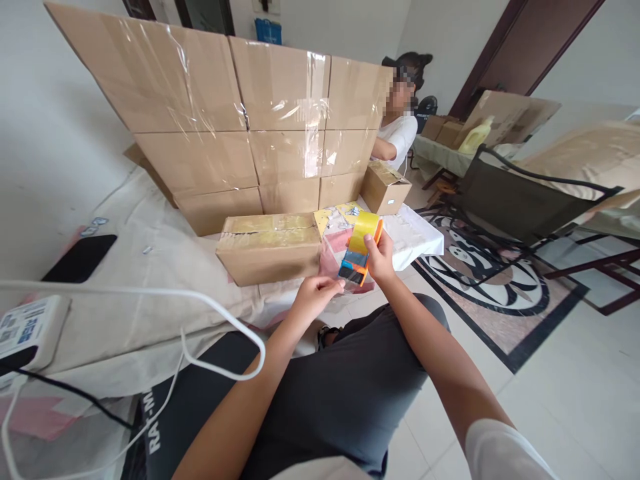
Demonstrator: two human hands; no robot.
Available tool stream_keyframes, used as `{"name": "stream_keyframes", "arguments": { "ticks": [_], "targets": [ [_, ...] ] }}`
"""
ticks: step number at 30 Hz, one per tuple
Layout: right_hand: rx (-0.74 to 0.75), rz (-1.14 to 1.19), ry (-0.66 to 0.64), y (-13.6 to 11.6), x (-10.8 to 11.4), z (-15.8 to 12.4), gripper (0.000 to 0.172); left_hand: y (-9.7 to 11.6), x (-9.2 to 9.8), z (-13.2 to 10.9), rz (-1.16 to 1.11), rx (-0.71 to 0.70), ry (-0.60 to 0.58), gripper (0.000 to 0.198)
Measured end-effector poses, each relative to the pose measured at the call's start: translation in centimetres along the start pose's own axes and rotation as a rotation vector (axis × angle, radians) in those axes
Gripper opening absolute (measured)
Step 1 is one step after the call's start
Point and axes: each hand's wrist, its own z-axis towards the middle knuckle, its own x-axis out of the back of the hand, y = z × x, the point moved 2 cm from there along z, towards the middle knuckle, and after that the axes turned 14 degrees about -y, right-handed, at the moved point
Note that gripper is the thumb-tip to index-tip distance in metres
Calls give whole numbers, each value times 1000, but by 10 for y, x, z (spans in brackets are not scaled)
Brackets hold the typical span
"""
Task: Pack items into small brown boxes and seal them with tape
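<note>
Right hand (pixel 380 258), grip around glossy, orange plastic tape dispenser (pixel 357 259); left hand (pixel 320 293), grip unclear.

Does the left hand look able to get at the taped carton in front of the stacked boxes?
Likely yes: the left hand is close to the carton, with nothing visible between them, though it seems busy at the tape dispenser in the right hand.

My smooth, glossy plastic tape dispenser (pixel 356 259) at centre, matt cardboard carton (pixel 270 261) left of it, shiny packing tape (pixel 273 224) on top, wrinkled matt tablecloth (pixel 145 287) at left
</note>
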Motion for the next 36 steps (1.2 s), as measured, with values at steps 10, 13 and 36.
{"name": "stream_keyframes", "arguments": {
  "ticks": [10, 13, 36],
  "targets": [
    [-61, 268, 16, -10, -12, -1, 46, -9, -5, 9, 43, -84, 53, 47],
    [-89, 300, 41, -11, -16, -1, 46, -12, -4, 10, 56, -96, 69, 48],
    [-179, 505, 182, -14, -30, -3, 49, -13, 15, 11, 193, -207, 124, 67]
  ]
}}
